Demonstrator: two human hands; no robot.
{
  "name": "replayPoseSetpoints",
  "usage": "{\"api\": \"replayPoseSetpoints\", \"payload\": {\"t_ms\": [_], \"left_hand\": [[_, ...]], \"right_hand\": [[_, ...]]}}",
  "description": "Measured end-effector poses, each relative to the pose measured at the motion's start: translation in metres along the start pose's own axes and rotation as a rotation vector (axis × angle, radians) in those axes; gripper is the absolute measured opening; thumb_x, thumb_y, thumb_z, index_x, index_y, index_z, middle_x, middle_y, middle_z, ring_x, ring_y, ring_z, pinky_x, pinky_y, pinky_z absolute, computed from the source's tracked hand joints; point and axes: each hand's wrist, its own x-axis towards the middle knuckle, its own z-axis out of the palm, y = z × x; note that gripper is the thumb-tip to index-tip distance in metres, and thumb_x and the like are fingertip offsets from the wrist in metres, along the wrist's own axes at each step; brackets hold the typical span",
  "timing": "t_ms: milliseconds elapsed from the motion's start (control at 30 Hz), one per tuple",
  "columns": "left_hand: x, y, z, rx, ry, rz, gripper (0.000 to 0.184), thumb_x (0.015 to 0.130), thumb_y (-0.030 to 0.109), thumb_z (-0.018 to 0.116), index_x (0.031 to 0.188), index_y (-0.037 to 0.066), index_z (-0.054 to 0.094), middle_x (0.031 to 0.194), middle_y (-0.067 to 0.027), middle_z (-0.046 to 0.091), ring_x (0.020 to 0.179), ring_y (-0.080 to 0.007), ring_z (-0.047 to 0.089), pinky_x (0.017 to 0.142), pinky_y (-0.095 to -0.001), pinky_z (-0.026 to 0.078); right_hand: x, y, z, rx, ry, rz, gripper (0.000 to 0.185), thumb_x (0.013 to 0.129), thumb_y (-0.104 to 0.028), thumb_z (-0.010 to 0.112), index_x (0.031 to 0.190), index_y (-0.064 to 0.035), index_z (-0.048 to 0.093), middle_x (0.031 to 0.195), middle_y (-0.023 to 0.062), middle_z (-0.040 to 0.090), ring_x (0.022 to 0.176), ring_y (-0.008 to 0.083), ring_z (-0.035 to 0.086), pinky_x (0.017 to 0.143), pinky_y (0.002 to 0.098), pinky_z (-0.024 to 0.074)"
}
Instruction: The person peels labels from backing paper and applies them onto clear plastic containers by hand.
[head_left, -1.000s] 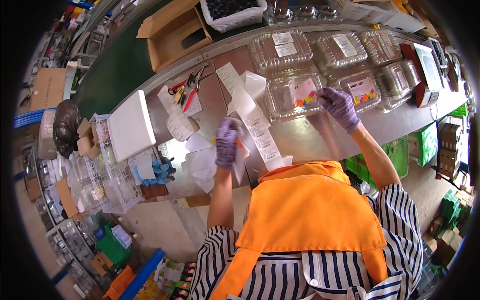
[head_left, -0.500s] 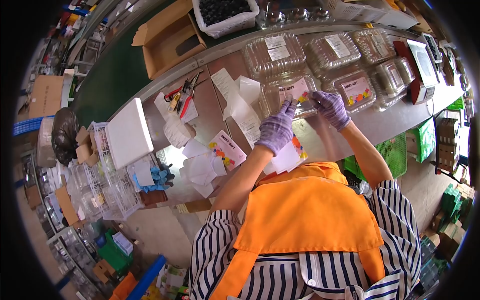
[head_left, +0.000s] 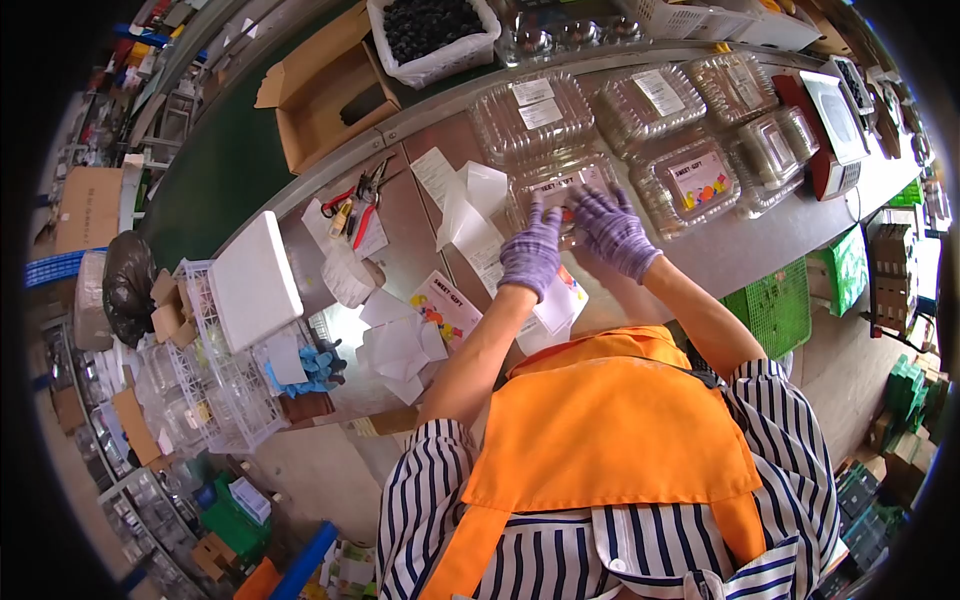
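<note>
Both hands wear purple knitted gloves and rest on a clear plastic clamshell box (head_left: 522, 190) whose lid carries a "Sweet Gift" label (head_left: 577, 181). My left hand (head_left: 532, 252) lies at the box's front left, fingers extended over the lid. Beside it, my right hand (head_left: 614, 232) is spread across the label's lower right part, hiding much of the print. Neither hand grips anything. A second labelled clamshell box (head_left: 690, 190) stands just to the right. Below my left hand lies a label sheet (head_left: 560, 303) with colourful print.
More clear boxes (head_left: 535, 115) stand behind. Left are pliers and cutters (head_left: 365, 200), paper strips (head_left: 470, 205), another "Sweet Gift" sheet (head_left: 447, 305) and a white board (head_left: 257, 280). A red scale (head_left: 825, 130) stands right. Behind are an open carton (head_left: 325, 100) and a basket of dark fruit (head_left: 440, 68).
My right hand has gone from pinching at the label's right edge to lying spread over the label. My left hand has shifted slightly left, its fingers now extended. The view has shifted a little.
</note>
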Motion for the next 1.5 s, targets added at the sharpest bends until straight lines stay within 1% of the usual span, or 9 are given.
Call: {"api": "replayPoseSetpoints", "payload": {"t_ms": [200,500,633,767,833,933,1133,1333,1500], "left_hand": [[-0.028,-0.055,0.043,-0.289,0.439,-0.11,0.051,0.077,0.002,0.048,0.127,0.006,0.044,0.118,-0.0208,0.052,0.093,-0.0387,0.058,0.083,-0.0419,0.049],[-0.026,-0.073,0.051,-0.607,0.481,-0.047,0.039,0.076,0.0,0.048,0.114,0.0,0.057,0.108,-0.0178,0.058,0.098,-0.0308,0.057,0.09,-0.0333,0.044],[-0.025,-0.082,0.041,-0.857,0.426,-0.022,0.041,0.076,0.0,0.045,0.115,0.0,0.057,0.1,-0.0154,0.062,0.095,-0.0286,0.059,0.089,-0.0331,0.045],[-0.02,-0.077,0.016,-1.67,0.053,-0.359,0.014,0.086,0.014,0.057,0.098,0.01,0.059,0.069,-0.0005,0.052,0.067,-0.0078,0.053,0.062,-0.0228,0.047],[-0.002,-0.082,0.027,-1.27,0.152,-0.15,0.017,0.085,0.025,0.063,0.093,0.011,0.056,0.069,0.0024,0.048,0.065,-0.0039,0.047,0.055,-0.0229,0.043],[-0.003,-0.062,0.017,-1.363,0.145,-0.209,0.027,0.081,0.017,0.068,0.101,0.0,0.058,0.092,-0.0043,0.062,0.081,-0.012,0.055,0.075,-0.028,0.046],[-0.005,-0.072,0.016,-1.294,0.068,-0.07,0.023,0.083,0.014,0.064,0.104,0.006,0.059,0.092,-0.0014,0.06,0.083,-0.0103,0.054,0.075,-0.0233,0.046],[0.003,-0.074,0.02,-1.436,0.222,0.041,0.02,0.083,0.003,0.064,0.1,0.004,0.055,0.093,-0.0041,0.062,0.087,-0.0121,0.058,0.081,-0.0241,0.047],[-0.016,-0.069,0.001,-1.328,0.368,-0.154,0.017,0.084,0.007,0.066,0.098,0.004,0.056,0.09,-0.002,0.062,0.082,-0.0094,0.057,0.077,-0.0233,0.047]], "right_hand": [[-0.007,0.024,-0.015,0.318,0.015,0.606,0.042,0.087,-0.03,0.052,0.123,-0.0095,0.052,0.12,0.0162,0.055,0.11,0.0299,0.054,0.091,0.0395,0.0418],[-0.018,0.077,0.023,1.514,0.237,1.053,0.033,0.088,-0.033,0.058,0.11,-0.0082,0.063,0.091,0.0047,0.066,0.078,0.016,0.061,0.071,0.0296,0.0487],[-0.002,0.084,-0.025,1.527,0.156,1.255,0.034,0.087,-0.031,0.061,0.11,-0.0058,0.062,0.092,0.0046,0.065,0.078,0.0118,0.06,0.065,0.0264,0.0485],[0.002,0.097,-0.018,1.89,-0.284,1.177,0.031,0.083,-0.032,0.066,0.098,-0.0051,0.06,0.081,0.0065,0.065,0.064,0.0138,0.061,0.054,0.0272,0.05],[0.012,0.072,-0.025,1.934,-0.19,1.147,0.032,0.079,-0.025,0.073,0.096,-0.0031,0.057,0.079,0.0061,0.064,0.07,0.0163,0.064,0.063,0.0315,0.0563],[0.006,0.062,-0.023,1.901,-0.118,1.01,0.035,0.084,-0.022,0.067,0.109,-0.0035,0.052,0.098,0.0068,0.061,0.087,0.0166,0.063,0.075,0.0313,0.0553],[0.004,0.057,-0.03,1.668,-0.029,0.754,0.051,0.087,-0.014,0.063,0.132,-0.0081,0.04,0.12,0.0051,0.052,0.113,0.0166,0.051,0.085,0.032,0.0515],[-0.006,0.076,-0.08,1.639,0.22,0.755,0.062,0.08,-0.015,0.07,0.133,-0.0056,0.04,0.117,0.0082,0.055,0.097,0.0173,0.059,0.076,0.0285,0.0522],[-0.084,0.222,-0.115,1.341,0.022,0.924,0.043,0.081,-0.014,0.066,0.122,-0.0079,0.055,0.126,0.0077,0.052,0.093,0.0159,0.061,0.073,0.0241,0.0501]]}}
